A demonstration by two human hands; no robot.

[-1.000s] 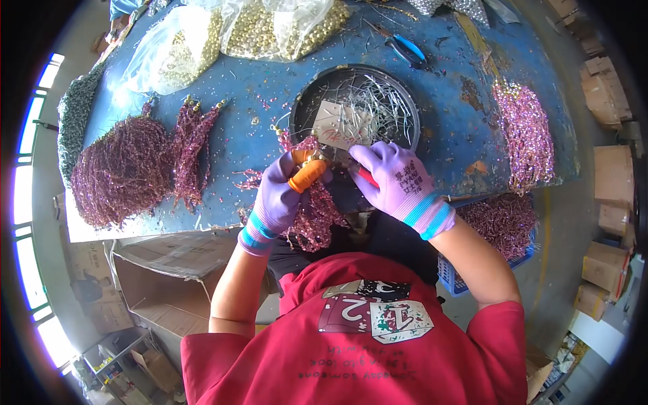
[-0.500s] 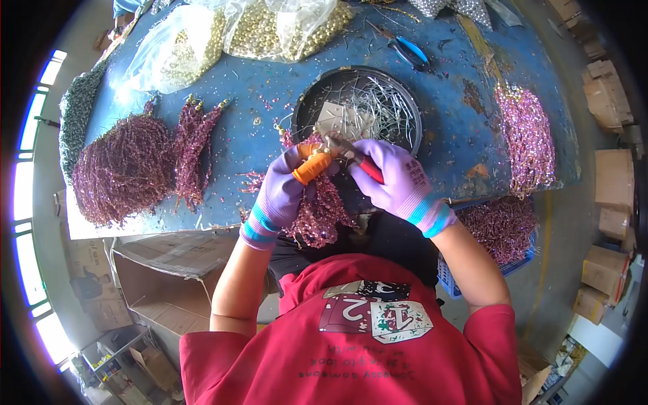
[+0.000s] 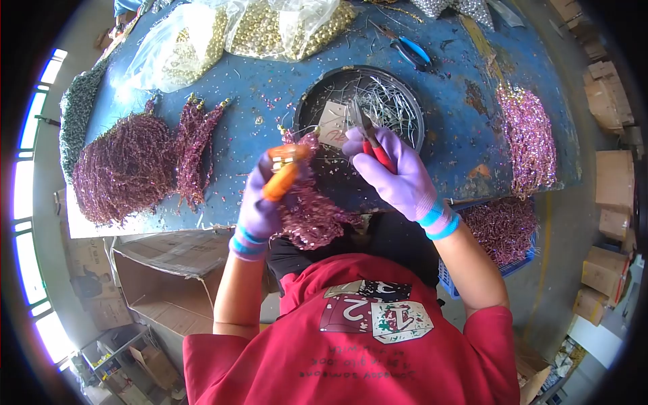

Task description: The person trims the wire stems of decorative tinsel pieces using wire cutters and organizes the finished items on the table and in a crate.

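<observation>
My left hand (image 3: 265, 196), in a purple glove with orange finger covers, is closed on a bunch of pink tinsel strands (image 3: 312, 216) that hangs toward my lap; motion blurs the fingers. In my gloved right hand (image 3: 395, 169) are red-handled pliers (image 3: 379, 153), their jaws pointing up over the black round tray (image 3: 422, 128). Thin silvery wire pieces (image 3: 385, 101) and a marked card (image 3: 333, 123) lie in that tray. The two hands are apart.
Pink tinsel bundles lie left (image 3: 121, 169) and right (image 3: 525, 142) on the blue table (image 3: 250, 88). Bags of gold beads (image 3: 260, 30) and blue-handled pliers (image 3: 413, 52) are at the far side. Below are a blue crate (image 3: 451, 278) and a cardboard box (image 3: 165, 283).
My hands have moved apart. The red-handled pliers have come away from the bunch and now point upward, while my left hand has shifted left with the strands.
</observation>
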